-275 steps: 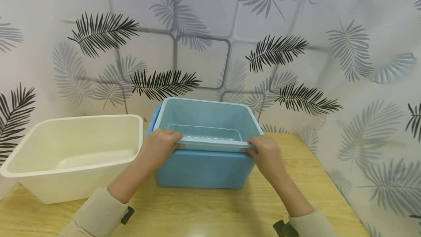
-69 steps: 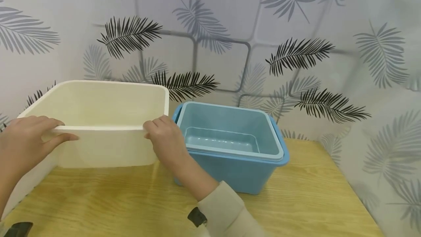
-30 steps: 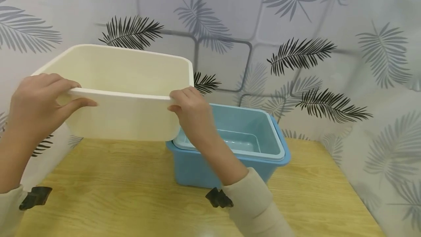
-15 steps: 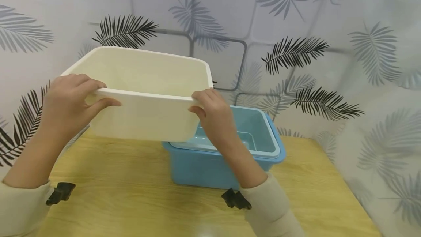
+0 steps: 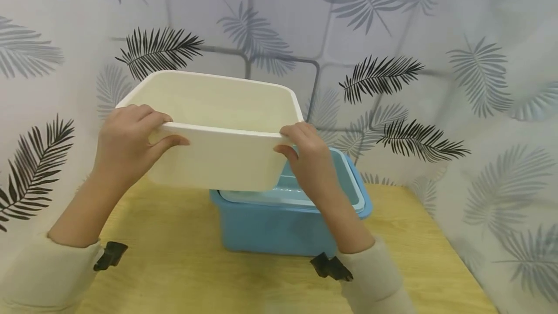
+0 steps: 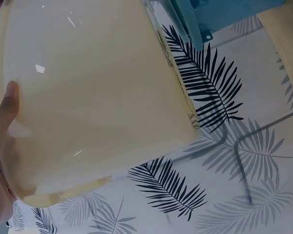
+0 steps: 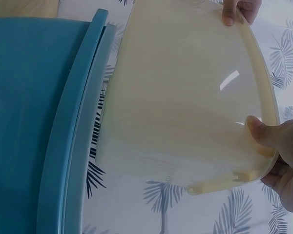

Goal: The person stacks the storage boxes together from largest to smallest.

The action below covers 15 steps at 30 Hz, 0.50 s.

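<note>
A cream plastic storage bin [image 5: 218, 159] hangs in the air in the head view, its mouth facing up and toward the back. My left hand [image 5: 126, 144] grips the left part of its near rim, thumb outside and fingers over the edge. Near the right corner of that same rim, my right hand [image 5: 309, 159] pinches the wall the same way. Below and to the right stands a blue bin [image 5: 274, 231] with a light-blue bin [image 5: 355, 193] nested inside. The cream bin partly covers their mouths. In the right wrist view a gap shows between the cream bin [image 7: 185, 97] and the blue rims.
A wood-grain table [image 5: 174, 265] carries the blue bins, and its right edge slants down toward the lower right. Behind it hangs a leaf-patterned cloth [image 5: 392, 23]. A dark wrist camera mount [image 5: 111, 256] sits at the left cuff, another [image 5: 331, 268] at the right.
Earlier both hands held the light-blue bin at the blue bin. Since then they have gripped the cream bin, lifted it off the left side and carried it right, over the blue bins' left part.
</note>
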Available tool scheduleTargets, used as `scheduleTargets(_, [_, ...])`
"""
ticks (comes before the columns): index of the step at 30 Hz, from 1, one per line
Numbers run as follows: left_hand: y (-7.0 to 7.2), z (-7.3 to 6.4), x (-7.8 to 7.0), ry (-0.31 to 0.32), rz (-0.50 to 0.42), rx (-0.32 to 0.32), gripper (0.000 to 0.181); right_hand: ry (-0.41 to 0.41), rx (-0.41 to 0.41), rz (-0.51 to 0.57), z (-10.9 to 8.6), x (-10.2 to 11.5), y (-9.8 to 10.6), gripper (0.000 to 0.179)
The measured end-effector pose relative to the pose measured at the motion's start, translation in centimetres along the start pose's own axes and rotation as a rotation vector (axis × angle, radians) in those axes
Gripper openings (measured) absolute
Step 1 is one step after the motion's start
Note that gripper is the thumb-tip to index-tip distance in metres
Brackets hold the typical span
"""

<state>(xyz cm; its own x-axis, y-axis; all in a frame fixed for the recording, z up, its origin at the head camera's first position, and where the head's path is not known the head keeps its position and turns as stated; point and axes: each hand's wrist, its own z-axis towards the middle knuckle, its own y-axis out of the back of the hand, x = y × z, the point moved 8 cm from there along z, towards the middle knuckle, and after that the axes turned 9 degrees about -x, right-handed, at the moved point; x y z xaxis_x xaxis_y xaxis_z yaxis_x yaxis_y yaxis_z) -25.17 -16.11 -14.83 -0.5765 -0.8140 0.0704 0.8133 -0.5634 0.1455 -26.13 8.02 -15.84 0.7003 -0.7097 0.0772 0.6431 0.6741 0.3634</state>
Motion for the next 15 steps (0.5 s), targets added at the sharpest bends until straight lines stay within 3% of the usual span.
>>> scheduleTargets(10, [-1.9,0.9,-2.4,-0.034,0.013,0.044,0.070,-0.023,-0.018,-0.014,-0.5,-2.0,2.5,0.027])
scheduleTargets(15, [-2.7,0.9,-3.2,-0.027,0.007,0.062,0.053,-0.010,-0.033,-0.028,-0.6,-2.8,3.3,0.027])
